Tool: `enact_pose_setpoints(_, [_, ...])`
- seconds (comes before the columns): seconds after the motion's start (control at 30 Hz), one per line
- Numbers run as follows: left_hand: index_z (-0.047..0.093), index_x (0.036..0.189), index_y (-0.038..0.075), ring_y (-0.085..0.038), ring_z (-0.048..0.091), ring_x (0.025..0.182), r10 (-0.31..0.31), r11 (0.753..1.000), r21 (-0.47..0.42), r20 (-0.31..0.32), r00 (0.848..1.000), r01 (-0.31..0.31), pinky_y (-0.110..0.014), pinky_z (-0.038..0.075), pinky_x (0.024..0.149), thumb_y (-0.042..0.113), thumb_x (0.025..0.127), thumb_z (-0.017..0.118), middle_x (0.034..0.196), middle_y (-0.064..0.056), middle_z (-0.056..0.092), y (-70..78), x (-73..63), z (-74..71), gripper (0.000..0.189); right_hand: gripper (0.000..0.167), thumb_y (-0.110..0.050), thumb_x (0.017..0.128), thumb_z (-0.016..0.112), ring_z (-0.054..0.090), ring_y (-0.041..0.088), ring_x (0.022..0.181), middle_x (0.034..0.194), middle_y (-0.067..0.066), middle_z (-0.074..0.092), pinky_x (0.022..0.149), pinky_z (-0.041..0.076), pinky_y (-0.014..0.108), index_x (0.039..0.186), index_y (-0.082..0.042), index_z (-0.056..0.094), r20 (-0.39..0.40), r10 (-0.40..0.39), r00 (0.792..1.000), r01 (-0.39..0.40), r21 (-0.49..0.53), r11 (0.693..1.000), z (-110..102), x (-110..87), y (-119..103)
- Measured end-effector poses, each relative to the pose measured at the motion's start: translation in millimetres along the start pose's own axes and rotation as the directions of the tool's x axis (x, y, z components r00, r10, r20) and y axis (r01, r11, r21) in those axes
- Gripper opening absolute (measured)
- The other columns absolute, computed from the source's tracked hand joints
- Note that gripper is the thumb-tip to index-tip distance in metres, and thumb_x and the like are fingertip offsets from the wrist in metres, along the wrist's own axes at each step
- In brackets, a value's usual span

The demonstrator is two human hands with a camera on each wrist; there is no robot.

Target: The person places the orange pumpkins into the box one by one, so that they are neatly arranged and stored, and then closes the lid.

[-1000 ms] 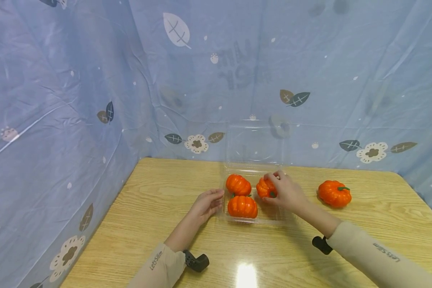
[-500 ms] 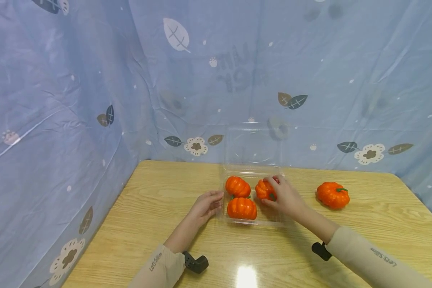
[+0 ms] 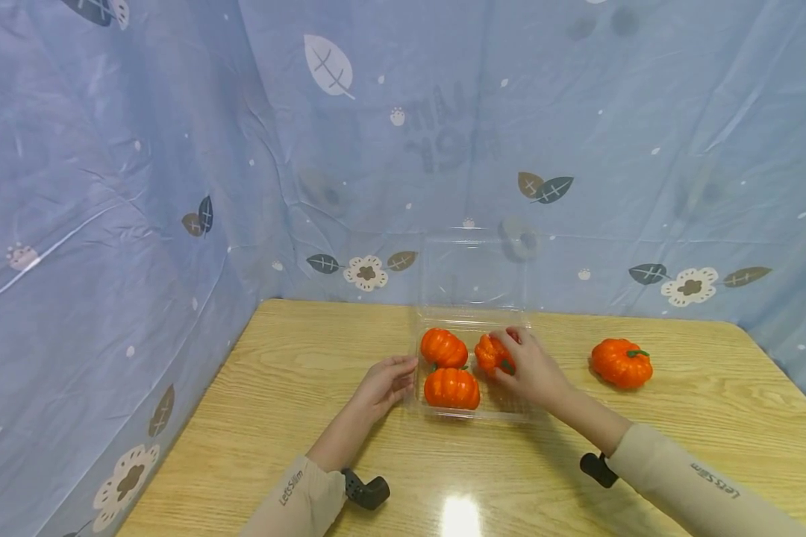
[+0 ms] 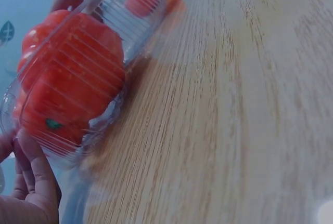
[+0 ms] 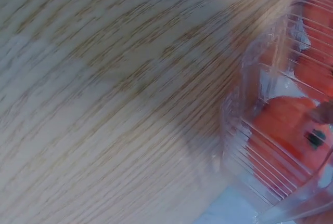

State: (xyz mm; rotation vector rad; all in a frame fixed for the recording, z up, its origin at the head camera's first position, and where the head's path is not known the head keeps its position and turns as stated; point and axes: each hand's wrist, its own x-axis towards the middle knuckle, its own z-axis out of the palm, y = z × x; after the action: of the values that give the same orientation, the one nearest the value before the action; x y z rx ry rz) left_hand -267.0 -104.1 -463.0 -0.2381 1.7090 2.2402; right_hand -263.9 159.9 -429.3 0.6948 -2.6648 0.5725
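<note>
A clear plastic clamshell box (image 3: 470, 413) stands on the table with its lid (image 3: 473, 272) raised behind it. My left hand (image 3: 384, 384) pinches the box's left rim; in the left wrist view its thumb and fingertips meet there. My right hand (image 3: 533, 369) reaches inside and grips a small orange pumpkin (image 3: 489, 354) with a green stem, in the right back part of the box. Two more pumpkins fill the left side: one at the back (image 3: 443, 347), another at the front (image 3: 451, 388). In the right wrist view, the gripped pumpkin (image 5: 283, 135) shows through the ribbed wall.
Another orange pumpkin (image 3: 622, 363) lies on the wooden table (image 3: 295, 373), to the right of the box and beyond the right forearm. A blue patterned curtain (image 3: 376, 149) hangs behind the table and along its left side.
The view has tilted slightly. My right hand and its pumpkin have shifted a little within the box. My left hand stays at the box's left rim.
</note>
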Motion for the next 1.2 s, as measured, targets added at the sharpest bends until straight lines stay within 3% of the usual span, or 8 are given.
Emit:
enact_pose_setpoints(0.33, [0.053, 0.111, -0.002, -0.007, 0.055, 0.068, 0.002, 1.000, -0.014, 0.006, 1.000, -0.002, -0.019, 0.050, 0.063, 0.013, 0.088, 0.061, 0.078, 0.003, 0.058, 0.1, -0.1, 0.4, 0.028, 0.054, -0.008, 0.067, 0.080, 0.050, 0.041, 0.099, 0.114, 0.023, 0.045, 0.054, 0.052, 0.048, 0.114, -0.009, 0.052, -0.001, 0.108, 0.994, -0.108, 0.009, 0.994, -3.7, 2.6, -2.3])
enact_pose_setpoints(0.93, [0.052, 0.112, -0.002, -0.008, 0.055, 0.069, 0.000, 1.000, -0.026, 0.010, 1.000, 0.000, -0.019, 0.050, 0.063, 0.012, 0.089, 0.060, 0.078, 0.003, 0.058, 0.9, -1.3, 0.1, 0.028, 0.051, -0.018, 0.072, 0.076, 0.052, 0.039, 0.100, 0.117, 0.023, 0.048, 0.066, 0.052, 0.052, 0.116, -0.006, 0.053, 0.031, 0.137, 0.990, -0.138, 0.015, 0.990, -13.9, 8.6, -6.0])
enact_pose_setpoints(1.2, [0.054, 0.108, -0.001, -0.007, 0.055, 0.067, -0.004, 0.999, -0.033, 0.008, 1.000, 0.004, -0.019, 0.050, 0.063, 0.012, 0.088, 0.062, 0.076, 0.003, 0.058, 0.3, -1.2, -0.1, 0.025, 0.042, -0.023, 0.077, 0.073, 0.055, 0.036, 0.092, 0.114, 0.021, 0.052, 0.058, 0.051, 0.043, 0.111, -0.005, 0.057, 0.017, 0.121, 0.993, -0.121, -0.003, 0.993, -25.3, 15.9, -10.3])
